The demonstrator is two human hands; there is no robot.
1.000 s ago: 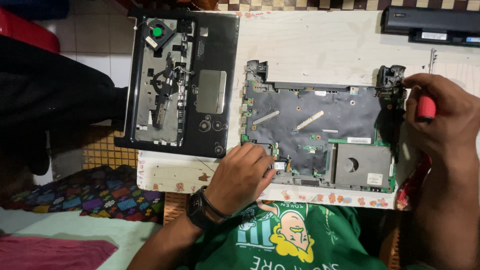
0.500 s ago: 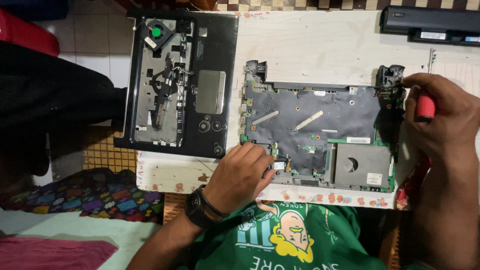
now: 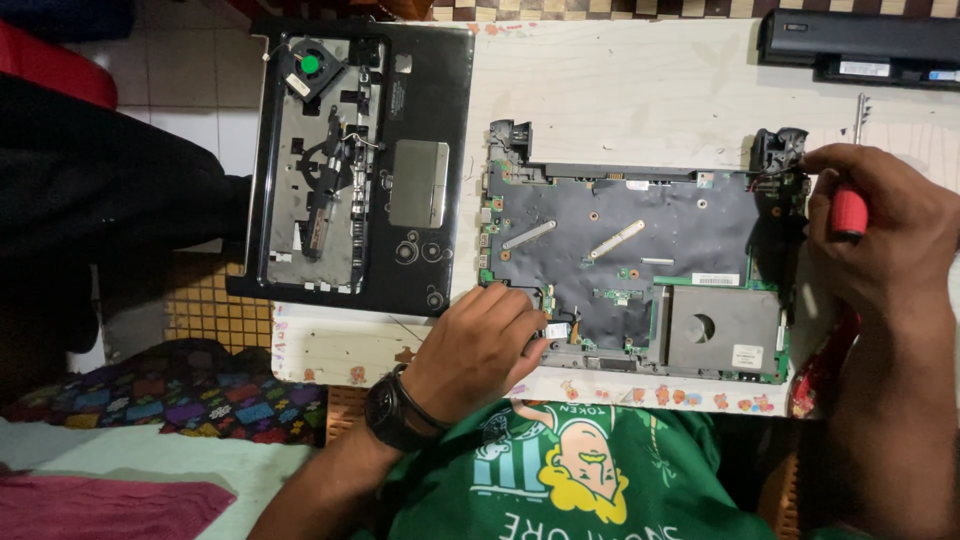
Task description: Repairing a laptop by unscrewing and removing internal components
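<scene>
The left hand (image 3: 478,345) lies curled on the near left corner of the laptop board (image 3: 635,265). Its fingers are bent and press down on the board's edge; it holds nothing. A black watch (image 3: 392,410) sits on that wrist. The right hand (image 3: 875,235) is shut tight around a red-handled screwdriver (image 3: 848,212) at the far right corner of the board, next to a black hinge piece (image 3: 778,152).

The board lies flat in the middle of a pale wooden table (image 3: 620,85). To its left, a black laptop cover (image 3: 360,165) lies open side up, with a small fan (image 3: 308,68) in its top corner. A long black battery (image 3: 860,45) rests at the table's far right edge. Left of the table are white floor tiles (image 3: 180,70) and a bright patterned cloth (image 3: 200,395).

Since the earlier picture, both hands have stayed in the same spots, and nothing on the table has moved.
</scene>
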